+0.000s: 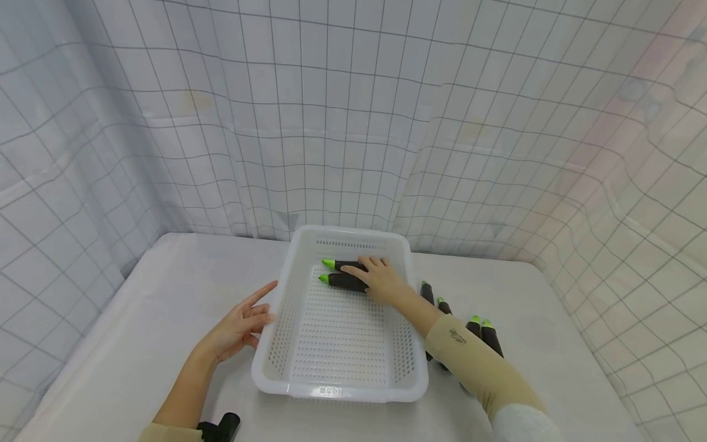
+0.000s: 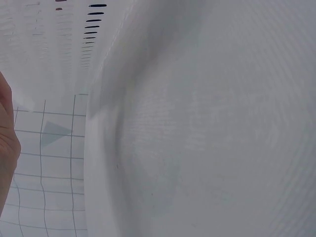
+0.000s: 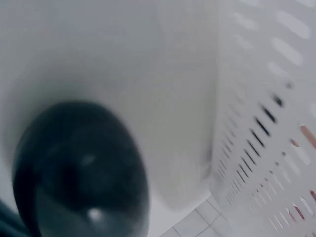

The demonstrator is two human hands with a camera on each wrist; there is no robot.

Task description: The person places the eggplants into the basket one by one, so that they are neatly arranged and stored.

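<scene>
A white perforated plastic basket (image 1: 339,391) stands at the middle of the table. Inside, toward its far end, two dark eggplants (image 1: 345,281) with green stem ends lie side by side. My right hand (image 1: 383,282) reaches over the basket's right wall and holds the farther eggplant (image 1: 329,264), its thumb between the two. A dark, glossy rounded eggplant end (image 3: 81,168) looms close in the right wrist view. At the basket's left wall, my left hand (image 1: 240,325) touches the rim, index finger extended and the others loosely bent. Only its edge (image 2: 6,133) shows in the left wrist view.
Several more eggplants (image 1: 490,336) lie on the white table (image 1: 182,276) right of the basket, partly hidden by the right forearm. A white grid-patterned curtain (image 1: 353,123) hangs behind and at both sides. A black device (image 1: 223,426) sits at the left wrist.
</scene>
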